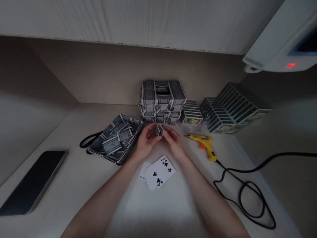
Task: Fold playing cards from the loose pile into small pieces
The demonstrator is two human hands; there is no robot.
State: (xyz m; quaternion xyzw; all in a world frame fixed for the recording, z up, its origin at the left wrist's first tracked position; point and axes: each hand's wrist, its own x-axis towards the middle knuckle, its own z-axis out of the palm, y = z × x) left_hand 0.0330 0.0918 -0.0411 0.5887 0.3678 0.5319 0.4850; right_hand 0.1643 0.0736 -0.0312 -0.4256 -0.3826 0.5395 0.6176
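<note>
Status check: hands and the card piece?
Left hand and right hand both pinch the folded card piece. Club cards lie flat near the wrists. Glue gun to the right, card tray to the left, neither touched.

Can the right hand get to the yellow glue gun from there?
Probably yes: bare table lies between the right hand and the glue gun, though it shares a card piece with the left hand.

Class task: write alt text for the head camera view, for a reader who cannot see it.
The left hand and right hand together pinch a small folded card piece above a pale table. Face-up club cards lie nearer the camera; a tray of folded pieces sits to the left, a yellow glue gun to the right.
</note>
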